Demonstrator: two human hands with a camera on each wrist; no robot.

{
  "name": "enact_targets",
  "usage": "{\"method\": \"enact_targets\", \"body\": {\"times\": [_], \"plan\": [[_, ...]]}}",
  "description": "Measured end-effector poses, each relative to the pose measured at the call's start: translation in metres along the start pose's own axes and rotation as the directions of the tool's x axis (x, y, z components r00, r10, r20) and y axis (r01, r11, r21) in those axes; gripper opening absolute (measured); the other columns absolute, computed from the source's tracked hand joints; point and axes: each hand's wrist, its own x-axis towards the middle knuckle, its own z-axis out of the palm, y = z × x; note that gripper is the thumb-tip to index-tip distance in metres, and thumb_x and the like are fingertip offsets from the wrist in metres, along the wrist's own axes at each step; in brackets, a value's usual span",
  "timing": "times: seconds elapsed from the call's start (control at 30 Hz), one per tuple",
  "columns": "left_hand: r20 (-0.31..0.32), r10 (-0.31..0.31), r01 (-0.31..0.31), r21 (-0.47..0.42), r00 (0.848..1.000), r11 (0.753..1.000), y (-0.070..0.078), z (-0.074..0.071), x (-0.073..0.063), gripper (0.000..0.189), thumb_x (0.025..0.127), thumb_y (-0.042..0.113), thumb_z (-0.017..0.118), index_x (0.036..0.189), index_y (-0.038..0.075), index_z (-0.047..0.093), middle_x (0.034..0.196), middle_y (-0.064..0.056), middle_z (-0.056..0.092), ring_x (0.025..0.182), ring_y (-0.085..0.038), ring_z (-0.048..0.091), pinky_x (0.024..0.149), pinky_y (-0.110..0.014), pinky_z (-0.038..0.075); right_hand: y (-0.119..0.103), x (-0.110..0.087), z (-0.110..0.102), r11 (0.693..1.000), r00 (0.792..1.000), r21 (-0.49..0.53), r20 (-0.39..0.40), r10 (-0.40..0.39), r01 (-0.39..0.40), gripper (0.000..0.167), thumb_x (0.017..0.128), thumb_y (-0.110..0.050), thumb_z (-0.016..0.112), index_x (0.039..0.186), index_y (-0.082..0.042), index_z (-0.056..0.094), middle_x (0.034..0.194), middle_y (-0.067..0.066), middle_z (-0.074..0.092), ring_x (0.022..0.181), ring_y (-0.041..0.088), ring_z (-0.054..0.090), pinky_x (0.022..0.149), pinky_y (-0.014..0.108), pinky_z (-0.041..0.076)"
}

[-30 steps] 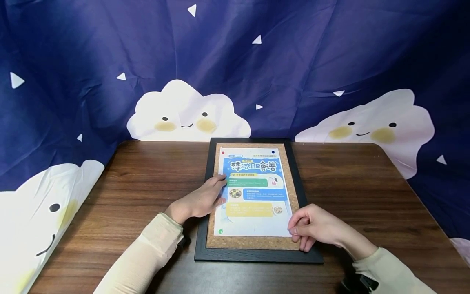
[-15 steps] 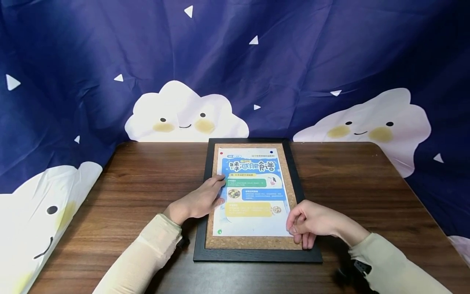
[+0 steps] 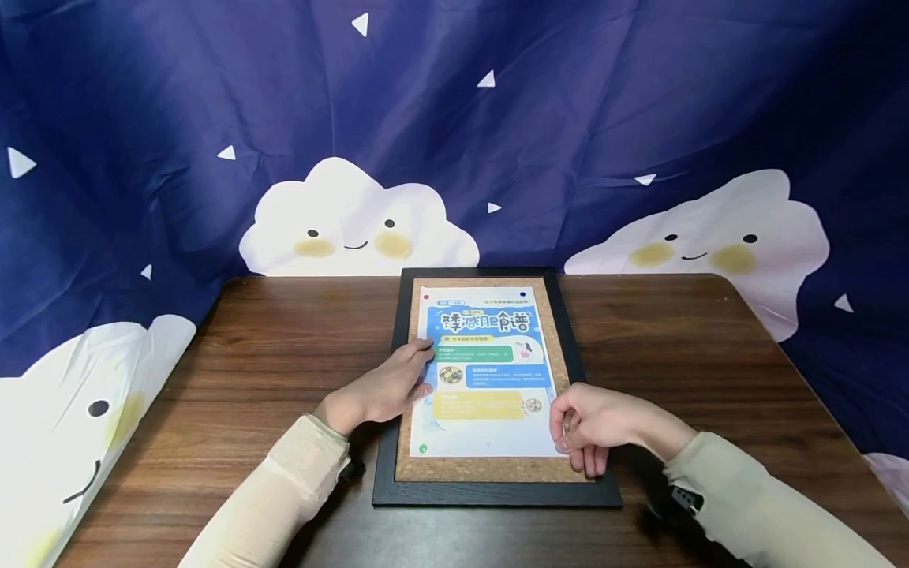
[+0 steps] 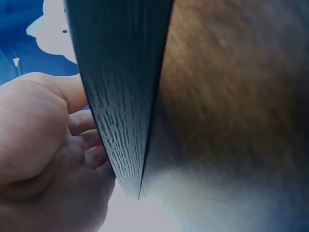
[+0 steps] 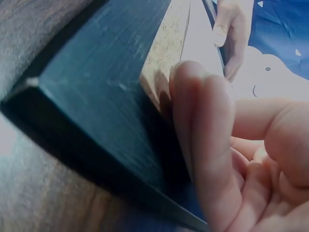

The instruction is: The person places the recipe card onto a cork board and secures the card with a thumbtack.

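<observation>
A printed poster [image 3: 490, 439] lies on a cork board [image 3: 483, 471] with a black frame [image 3: 497, 495]. Round tacks show at three of its corners: a red tack [image 3: 426, 297], a blue tack [image 3: 522, 294] and a green tack [image 3: 423, 448]. My left hand [image 3: 387, 388] rests across the left side of the frame, its fingertips on the poster's edge. At the poster's lower right corner, the thumb and forefinger of my right hand [image 3: 596, 422] come together in a pinch. Whatever is between them is hidden. Its other fingers rest over the frame, close to the frame's corner [image 5: 38, 84].
The board lies on a dark brown wooden table [image 3: 298, 331] that extends to both sides of it. Behind the table hangs a navy curtain [image 3: 412, 95] printed with white clouds and triangles.
The right forearm and wrist have swung slightly, while the right fingertips stay at the same poster corner. The left hand keeps its place, and the whole view has shifted slightly.
</observation>
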Motion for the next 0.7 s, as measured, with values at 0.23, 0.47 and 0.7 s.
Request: {"method": "enact_targets", "body": {"times": [0.23,0.47,0.7], "plan": [[-0.004,-0.001,0.001,-0.001,1.0,1.0,-0.003,0.001,0.0,0.066,0.114,0.019,0.056,0.164,-0.013,0.029,0.177,-0.027,0.019,0.167,-0.041,0.018,0.132,-0.054,0.03,0.0,0.0,-0.002,0.998,1.0,-0.063,-0.03,0.002,-0.004,0.014,0.097,-0.004,0.077,0.088,-0.003,0.067,0.063,0.013,0.073,0.045,0.014,0.066,0.043,0.028,0.055],[0.021,-0.031,0.03,0.016,0.999,0.999,-0.003,-0.002,-0.003,0.067,0.114,0.022,0.056,0.166,-0.011,0.028,0.179,-0.024,0.016,0.168,-0.039,0.017,0.133,-0.052,0.029,0.004,-0.007,0.004,0.987,0.99,-0.11,-0.062,-0.126,0.118,0.013,0.103,-0.005,0.069,0.09,-0.005,0.068,0.064,0.005,0.069,0.046,0.012,0.061,0.042,0.025,0.049],[0.006,-0.025,0.025,0.033,1.0,0.999,-0.003,-0.006,-0.011,0.064,0.114,0.024,0.059,0.165,-0.007,0.035,0.179,-0.023,0.022,0.167,-0.04,0.022,0.131,-0.055,0.033,0.007,-0.019,0.006,0.955,0.938,-0.168,-0.209,-0.275,0.242,0.013,0.109,-0.011,0.064,0.101,-0.005,0.073,0.081,0.002,0.07,0.065,0.013,0.065,0.056,0.028,0.056]]}}
